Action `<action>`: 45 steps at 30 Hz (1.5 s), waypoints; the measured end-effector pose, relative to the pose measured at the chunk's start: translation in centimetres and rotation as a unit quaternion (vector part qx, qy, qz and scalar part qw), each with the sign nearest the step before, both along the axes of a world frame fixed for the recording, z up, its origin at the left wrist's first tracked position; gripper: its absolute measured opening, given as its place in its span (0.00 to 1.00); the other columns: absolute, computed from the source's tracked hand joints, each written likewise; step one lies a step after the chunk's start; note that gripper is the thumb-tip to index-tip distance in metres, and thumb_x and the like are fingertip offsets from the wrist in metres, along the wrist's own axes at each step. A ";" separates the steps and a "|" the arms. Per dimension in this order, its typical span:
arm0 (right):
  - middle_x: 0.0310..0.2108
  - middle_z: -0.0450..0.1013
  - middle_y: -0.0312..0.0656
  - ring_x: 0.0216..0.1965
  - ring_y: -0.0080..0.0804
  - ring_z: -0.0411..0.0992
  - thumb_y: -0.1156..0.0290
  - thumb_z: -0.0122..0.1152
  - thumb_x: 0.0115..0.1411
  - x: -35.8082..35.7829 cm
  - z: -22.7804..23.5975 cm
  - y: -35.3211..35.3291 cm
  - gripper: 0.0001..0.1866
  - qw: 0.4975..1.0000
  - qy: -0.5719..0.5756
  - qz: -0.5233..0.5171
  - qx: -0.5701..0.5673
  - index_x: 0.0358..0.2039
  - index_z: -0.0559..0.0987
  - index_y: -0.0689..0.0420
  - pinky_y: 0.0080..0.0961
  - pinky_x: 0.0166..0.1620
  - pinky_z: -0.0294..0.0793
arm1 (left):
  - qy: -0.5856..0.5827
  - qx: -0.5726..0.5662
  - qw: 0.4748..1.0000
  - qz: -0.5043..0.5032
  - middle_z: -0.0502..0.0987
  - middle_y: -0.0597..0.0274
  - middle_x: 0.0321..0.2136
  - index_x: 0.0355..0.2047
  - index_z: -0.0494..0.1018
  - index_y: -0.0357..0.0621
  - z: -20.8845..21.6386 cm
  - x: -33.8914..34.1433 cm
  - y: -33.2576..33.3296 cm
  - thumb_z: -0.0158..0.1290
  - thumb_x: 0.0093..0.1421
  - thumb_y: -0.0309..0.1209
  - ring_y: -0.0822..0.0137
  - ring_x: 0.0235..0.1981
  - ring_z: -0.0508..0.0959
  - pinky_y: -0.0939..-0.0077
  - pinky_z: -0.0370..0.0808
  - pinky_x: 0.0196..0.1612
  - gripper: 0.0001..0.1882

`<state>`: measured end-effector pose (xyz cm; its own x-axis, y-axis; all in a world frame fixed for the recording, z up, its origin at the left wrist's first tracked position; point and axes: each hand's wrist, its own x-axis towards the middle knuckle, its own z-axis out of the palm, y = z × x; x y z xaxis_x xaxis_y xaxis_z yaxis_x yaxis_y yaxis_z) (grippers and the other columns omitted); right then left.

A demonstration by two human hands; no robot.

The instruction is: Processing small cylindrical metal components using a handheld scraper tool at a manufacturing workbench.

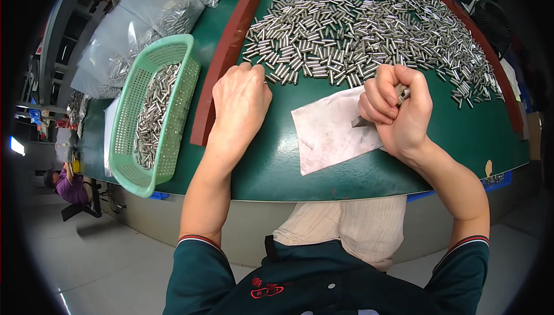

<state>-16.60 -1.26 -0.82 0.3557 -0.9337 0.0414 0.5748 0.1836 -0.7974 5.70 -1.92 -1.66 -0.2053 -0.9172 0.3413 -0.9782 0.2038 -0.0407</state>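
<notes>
My left hand point(241, 98) is closed, knuckles up, above the green tabletop beside the wooden rail. Its fingertips are turned under, and whatever they hold, if anything, is hidden. Fingers wrapped round, my right hand point(398, 107) grips a small tool with a flat metal blade point(360, 122) poking out on the left and a pale end showing at the top. Under this hand lies a stained white cloth point(326, 130). Just beyond both hands spreads a wide layer of short metal pins point(346, 32).
Red-brown wooden rails point(228, 55) border the pins. On the left stands a green perforated plastic basket point(187, 84) with more pins inside. Clear bags point(138, 15) of metal parts lie behind it. A seated person point(72, 185) is far left. The green table point(277, 176) has a curved front edge.
</notes>
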 end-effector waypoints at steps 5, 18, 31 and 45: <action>0.05 0.47 0.30 0.09 0.18 0.41 0.61 0.31 0.56 -0.1 -0.3 -0.2 0.20 1.000 0.001 0.001 0.012 0.09 0.54 0.51 0.19 0.16 0.43 | 0.217 0.034 0.946 -0.238 0.68 0.58 0.18 0.19 0.67 0.37 0.8 -3.3 0.7 0.51 0.41 0.21 0.60 0.21 0.70 0.71 0.66 0.24 0.04; 0.07 0.48 0.30 0.10 0.16 0.42 0.62 0.32 0.56 -0.3 -0.5 0.0 0.18 0.999 -0.040 0.009 0.005 0.11 0.56 0.54 0.16 0.15 0.42 | 0.211 0.126 0.920 -0.305 0.65 0.60 0.19 0.22 0.68 0.39 0.2 -6.1 2.5 0.54 0.40 0.25 0.62 0.23 0.67 0.71 0.66 0.26 0.08; 0.05 0.47 0.29 0.09 0.18 0.40 0.60 0.30 0.56 -0.3 -0.4 0.1 0.20 0.998 -0.055 -0.002 0.027 0.09 0.54 0.51 0.18 0.15 0.42 | 0.241 0.092 0.922 -0.288 0.66 0.61 0.19 0.19 0.69 0.40 -0.6 -6.6 2.6 0.55 0.39 0.23 0.61 0.23 0.68 0.69 0.66 0.26 0.06; 0.07 0.48 0.30 0.10 0.16 0.42 0.63 0.31 0.56 -0.4 -0.8 0.1 0.17 0.994 -0.103 0.031 -0.002 0.12 0.56 0.54 0.15 0.14 0.41 | 0.240 0.104 0.922 -0.287 0.67 0.61 0.20 0.19 0.70 0.39 -0.4 -6.7 2.7 0.55 0.40 0.22 0.61 0.23 0.68 0.69 0.67 0.26 0.05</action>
<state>-17.04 -1.14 -1.60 0.3967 -0.9096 0.1234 0.7131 0.2208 -0.6653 -0.97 0.81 -2.03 -0.5476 -0.7611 0.3477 -0.6021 0.6470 0.4678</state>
